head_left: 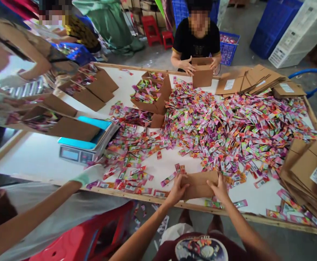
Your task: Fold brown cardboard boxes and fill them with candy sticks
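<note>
At the near edge of the table I hold a small brown cardboard box (199, 185). My left hand (178, 188) grips its left end, with the fingers partly hidden behind it. On its right end my right hand (218, 186) is closed, the thumb lying along the near face. Whether anything lies inside the box cannot be seen from here. Just beyond it spreads a large heap of small colourful wrapped packets (223, 130). A few loose packets (169, 178) lie close to my left hand.
Flattened cardboard boxes (308, 166) are stacked at the right. A digital scale (75, 154) carries a filled box on the left, near a co-worker's gloved hand (89, 175). Across the table another person holds an upright box (202, 74). A red stool (74, 239) stands below left.
</note>
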Demonstrator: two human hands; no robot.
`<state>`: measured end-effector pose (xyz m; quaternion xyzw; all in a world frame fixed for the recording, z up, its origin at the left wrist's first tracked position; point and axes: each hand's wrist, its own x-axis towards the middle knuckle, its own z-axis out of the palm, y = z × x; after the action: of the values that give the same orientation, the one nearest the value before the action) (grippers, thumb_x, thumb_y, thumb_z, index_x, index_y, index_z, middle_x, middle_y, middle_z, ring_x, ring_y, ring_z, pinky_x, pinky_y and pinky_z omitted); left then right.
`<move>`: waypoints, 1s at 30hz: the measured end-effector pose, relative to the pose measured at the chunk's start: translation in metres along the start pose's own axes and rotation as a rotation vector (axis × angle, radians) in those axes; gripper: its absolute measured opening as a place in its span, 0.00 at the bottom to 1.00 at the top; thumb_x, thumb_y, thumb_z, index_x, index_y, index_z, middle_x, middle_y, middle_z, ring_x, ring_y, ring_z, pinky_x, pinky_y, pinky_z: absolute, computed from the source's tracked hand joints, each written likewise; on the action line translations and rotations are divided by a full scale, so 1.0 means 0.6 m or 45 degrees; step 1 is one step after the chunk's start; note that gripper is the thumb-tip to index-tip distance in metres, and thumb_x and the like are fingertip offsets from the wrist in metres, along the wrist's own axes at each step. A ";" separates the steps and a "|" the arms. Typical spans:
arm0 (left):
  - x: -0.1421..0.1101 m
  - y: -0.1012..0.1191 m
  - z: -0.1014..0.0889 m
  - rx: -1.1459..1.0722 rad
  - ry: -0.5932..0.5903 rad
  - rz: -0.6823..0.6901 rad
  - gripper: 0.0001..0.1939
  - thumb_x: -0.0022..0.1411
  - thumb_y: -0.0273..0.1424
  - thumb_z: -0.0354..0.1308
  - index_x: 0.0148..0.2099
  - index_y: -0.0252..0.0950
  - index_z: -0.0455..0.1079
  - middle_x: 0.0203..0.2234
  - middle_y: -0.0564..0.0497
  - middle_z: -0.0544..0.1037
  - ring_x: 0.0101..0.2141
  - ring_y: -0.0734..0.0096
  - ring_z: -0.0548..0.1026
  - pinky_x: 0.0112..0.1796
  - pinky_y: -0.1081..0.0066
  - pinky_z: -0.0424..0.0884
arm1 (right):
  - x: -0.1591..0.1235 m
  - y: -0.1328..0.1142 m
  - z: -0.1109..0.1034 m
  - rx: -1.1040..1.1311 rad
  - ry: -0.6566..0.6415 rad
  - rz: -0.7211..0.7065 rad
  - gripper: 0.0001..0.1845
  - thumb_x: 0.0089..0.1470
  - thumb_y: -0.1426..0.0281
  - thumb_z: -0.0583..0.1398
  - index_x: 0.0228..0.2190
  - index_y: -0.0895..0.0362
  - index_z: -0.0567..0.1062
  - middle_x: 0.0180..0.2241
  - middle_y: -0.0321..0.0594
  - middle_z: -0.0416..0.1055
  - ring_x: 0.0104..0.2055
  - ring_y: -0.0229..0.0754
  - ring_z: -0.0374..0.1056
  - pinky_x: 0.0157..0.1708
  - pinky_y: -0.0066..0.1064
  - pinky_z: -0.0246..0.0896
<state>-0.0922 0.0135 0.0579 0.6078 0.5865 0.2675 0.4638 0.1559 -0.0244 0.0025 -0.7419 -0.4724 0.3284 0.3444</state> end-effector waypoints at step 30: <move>0.042 -0.138 -0.030 -0.863 0.731 -0.900 0.28 0.62 0.42 0.64 0.62 0.42 0.67 0.50 0.46 0.83 0.55 0.49 0.80 0.51 0.54 0.81 | 0.432 0.013 -0.118 0.027 0.262 0.051 0.35 0.64 0.48 0.57 0.55 0.65 0.75 0.56 0.60 0.72 0.60 0.59 0.64 0.60 0.54 0.55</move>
<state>-0.1422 0.0324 -0.0127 0.0944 0.7383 0.4238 0.5162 0.3044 0.1991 -0.0069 -0.7773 -0.4162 0.2622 0.3923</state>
